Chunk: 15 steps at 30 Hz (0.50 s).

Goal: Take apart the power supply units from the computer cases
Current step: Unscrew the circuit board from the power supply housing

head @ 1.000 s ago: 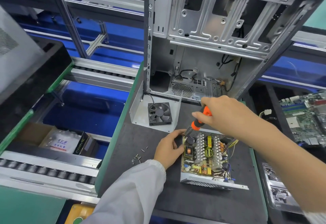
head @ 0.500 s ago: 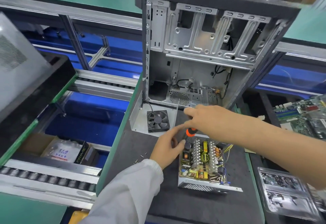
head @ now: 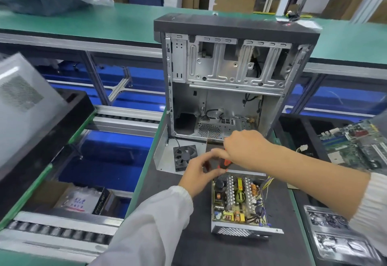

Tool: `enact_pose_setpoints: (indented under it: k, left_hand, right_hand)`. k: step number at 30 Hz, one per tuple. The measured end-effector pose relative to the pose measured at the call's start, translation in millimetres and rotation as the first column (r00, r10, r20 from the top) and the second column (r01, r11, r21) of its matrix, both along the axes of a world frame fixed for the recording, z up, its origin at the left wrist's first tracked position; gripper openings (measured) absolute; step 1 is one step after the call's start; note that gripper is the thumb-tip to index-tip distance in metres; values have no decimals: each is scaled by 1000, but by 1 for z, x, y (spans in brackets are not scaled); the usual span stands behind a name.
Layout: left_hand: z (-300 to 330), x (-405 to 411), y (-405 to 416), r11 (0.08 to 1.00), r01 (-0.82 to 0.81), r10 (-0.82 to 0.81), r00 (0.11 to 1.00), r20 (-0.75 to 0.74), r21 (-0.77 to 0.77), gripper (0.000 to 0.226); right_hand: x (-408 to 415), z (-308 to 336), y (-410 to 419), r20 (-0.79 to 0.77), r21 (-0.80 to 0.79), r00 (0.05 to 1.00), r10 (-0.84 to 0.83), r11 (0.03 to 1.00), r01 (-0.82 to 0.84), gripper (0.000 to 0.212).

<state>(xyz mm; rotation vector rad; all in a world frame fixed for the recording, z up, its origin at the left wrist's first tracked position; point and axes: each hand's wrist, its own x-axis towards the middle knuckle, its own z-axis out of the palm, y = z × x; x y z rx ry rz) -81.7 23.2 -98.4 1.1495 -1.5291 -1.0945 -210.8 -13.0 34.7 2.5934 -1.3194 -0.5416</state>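
Note:
An opened power supply unit (head: 238, 201) lies on the dark mat, its circuit board and heat sinks bare. Behind it stands an emptied computer case (head: 232, 85), open towards me. My right hand (head: 245, 148) grips an orange-handled screwdriver (head: 227, 162) just beyond the unit's far edge. My left hand (head: 199, 173) hovers beside the unit's far left corner with curled fingers, its fingertips close to the screwdriver; blur hides whether they touch it. A black fan (head: 185, 157) on a metal cover plate (head: 165, 157) lies to the left.
A motherboard (head: 356, 144) lies at the right, with clear plastic trays (head: 339, 236) below it. A roller conveyor (head: 58, 232) and a box of parts (head: 81, 201) are at the left. Another case (head: 31, 106) sits at the far left.
My head has tilted up, so the whole case top shows. My right hand moved the screwdriver from above the unit to beyond its far edge. My left hand lifted off the unit's side.

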Motion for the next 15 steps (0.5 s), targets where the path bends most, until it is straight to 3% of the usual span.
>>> enact_pose_setpoints:
  k: [6,10,13,15]
  left_hand:
    - [20,14,-13,984,178,-180,982,56,25,26]
    - [18,15,-20,981,181,-185,981,54,62,30]
    - [14,12,-21,979,194,-195,981,16,61,17]
    - [16,9,-21,980,183,-184,983,10,77,23]
  right_hand:
    - [-3,4,-5,9,271,987,160,950,-156,24]
    - [-1,8,-5,59,342,977,205,915,-213,39]
    - [0,10,-1,82,262,994,68,961,-88,45]
    - [5,8,2,-5,136,1000,1,991,-1,53]
